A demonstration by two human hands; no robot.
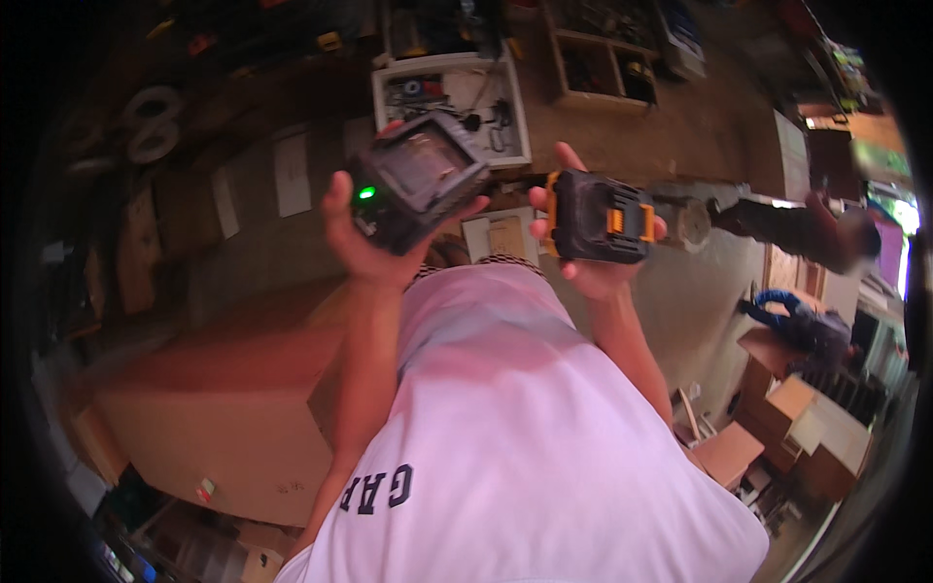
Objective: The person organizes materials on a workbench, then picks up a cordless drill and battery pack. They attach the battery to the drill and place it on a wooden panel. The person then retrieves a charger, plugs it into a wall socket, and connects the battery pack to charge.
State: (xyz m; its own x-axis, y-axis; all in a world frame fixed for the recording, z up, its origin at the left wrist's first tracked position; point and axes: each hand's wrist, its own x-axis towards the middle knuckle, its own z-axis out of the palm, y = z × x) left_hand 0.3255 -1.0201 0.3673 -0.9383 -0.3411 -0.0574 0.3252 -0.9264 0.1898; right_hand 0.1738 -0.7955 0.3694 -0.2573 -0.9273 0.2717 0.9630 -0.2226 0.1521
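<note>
My left hand (362,245) holds a dark battery charger (418,181) from below; a small green light glows on its side. My right hand (583,267) grips a black power-tool battery (598,218) with orange-yellow clips. The two items are held up side by side in front of my chest, a small gap between them. My white T-shirt (525,437) fills the lower middle of the view.
A large wooden workbench (224,398) lies at lower left. An open white case of tool parts (452,97) and wooden cubbies (603,63) sit beyond my hands. Another person (807,325) in dark clothes crouches at right among cardboard boxes (807,428).
</note>
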